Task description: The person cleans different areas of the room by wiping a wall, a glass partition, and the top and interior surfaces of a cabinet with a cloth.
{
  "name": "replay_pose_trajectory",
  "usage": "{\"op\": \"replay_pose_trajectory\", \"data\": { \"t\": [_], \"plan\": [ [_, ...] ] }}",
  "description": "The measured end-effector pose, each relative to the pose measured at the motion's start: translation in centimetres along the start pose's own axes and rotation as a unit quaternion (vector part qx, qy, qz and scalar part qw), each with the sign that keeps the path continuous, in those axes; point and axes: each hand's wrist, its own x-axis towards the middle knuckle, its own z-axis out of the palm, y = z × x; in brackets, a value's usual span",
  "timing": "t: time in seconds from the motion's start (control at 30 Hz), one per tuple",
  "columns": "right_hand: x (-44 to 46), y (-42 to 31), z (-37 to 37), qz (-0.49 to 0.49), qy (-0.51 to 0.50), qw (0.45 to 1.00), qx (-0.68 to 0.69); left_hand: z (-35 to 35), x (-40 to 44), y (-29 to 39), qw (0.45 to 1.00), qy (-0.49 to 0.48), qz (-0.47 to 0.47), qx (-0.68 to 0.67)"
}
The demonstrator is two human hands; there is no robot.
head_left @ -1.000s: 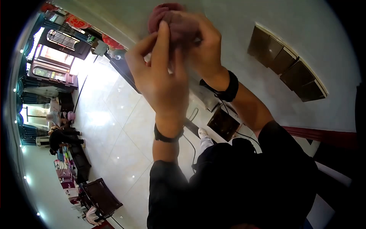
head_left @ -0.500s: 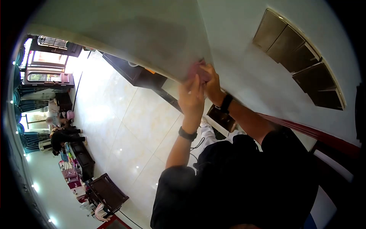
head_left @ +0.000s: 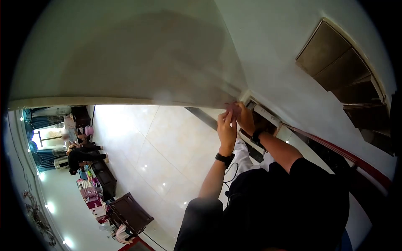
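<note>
A small crumpled mauve-pink cloth (head_left: pixel 233 110) is held between both hands, close to the corner where two pale walls meet. My left hand (head_left: pixel 226 133) pinches its near left side, with fingers pointing up toward the wall edge. On the other side, my right hand (head_left: pixel 246 119) is closed around the cloth's right part. Fingers cover much of the cloth, so its full shape is hidden. Each wrist wears a dark band. Just below the right hand is an open wooden drawer or cabinet (head_left: pixel 264 121), partly blocked by the forearm.
A switch panel (head_left: pixel 345 62) is on the right wall. The pale wall (head_left: pixel 138 62) spans the top, above a glossy tiled floor (head_left: pixel 138 138). Far left, a person in black (head_left: pixel 79 159) bends beside a dark wooden table (head_left: pixel 104 178), near another seated person. A wooden stand (head_left: pixel 132 213) is closer.
The view has tilted, so the wall fills more of the top and the far doorway is out of sight. Both hands appear lower and further right, still holding the cloth.
</note>
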Motion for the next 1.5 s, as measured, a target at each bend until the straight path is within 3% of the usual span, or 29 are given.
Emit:
{"op": "replay_pose_trajectory", "data": {
  "t": [0.13,0.27,0.37,0.47,0.57,0.63,0.7,0.73,0.8,0.87,1.0,1.13,1.37,1.43,1.5],
  "plan": [
    [2.6,-2.2,-1.8,-0.076,0.066,0.993,0.062,-0.1,2.7,3.2,0.999,0.035,0.032,-0.023],
    [4.1,-3.8,-3.8,-0.005,0.078,0.993,0.092,0.9,4.1,5.2,0.998,0.047,0.039,-0.03],
    [5.3,-3.9,-3.9,-0.079,0.155,0.982,0.074,1.1,5.0,5.9,0.996,0.047,0.046,-0.065],
    [6.4,-4.8,-4.4,-0.009,0.146,0.986,0.085,0.7,6.5,7.2,0.995,0.047,0.056,-0.072],
    [7.1,-4.9,-4.2,0.0,0.099,0.95,0.296,-0.8,8.0,8.8,0.986,0.104,0.117,-0.062],
    [7.0,-9.2,-5.8,-0.037,0.065,0.965,0.252,-2.5,8.3,9.7,0.988,0.096,0.097,-0.07],
    [7.0,-12.8,-6.1,-0.062,0.063,0.935,0.343,-4.7,8.2,11.2,0.988,0.105,0.087,-0.07],
    [7.3,-14.1,-5.6,-0.071,0.078,0.885,0.453,-5.8,8.4,12.2,0.986,0.12,0.089,-0.068],
    [7.6,-16.4,-6.2,-0.112,0.116,0.89,0.427,-7.4,9.0,13.2,0.977,0.168,0.115,-0.067],
    [7.6,-18.6,-7.6,-0.164,0.16,0.962,0.146,-8.3,9.7,13.8,0.957,0.23,0.159,-0.071],
    [7.3,-16.8,-7.4,-0.157,0.138,0.967,0.147,-8.0,9.0,13.6,0.966,0.203,0.152,-0.058],
    [6.3,-14.9,-5.7,-0.087,0.152,0.968,0.181,-5.7,7.4,11.4,0.964,0.214,0.141,-0.065],
    [3.8,-12.5,-5.0,0.001,0.07,0.97,0.231,-4.1,5.0,8.1,0.979,0.155,0.1,-0.088],
    [2.9,-12.1,-5.3,0.005,0.058,0.985,0.163,-3.7,4.1,6.6,0.985,0.114,0.081,-0.103],
    [2.0,-10.2,-4.5,0.004,0.083,0.997,-0.003,-3.7,3.6,4.9,0.988,0.069,0.063,-0.121]
  ]
}}
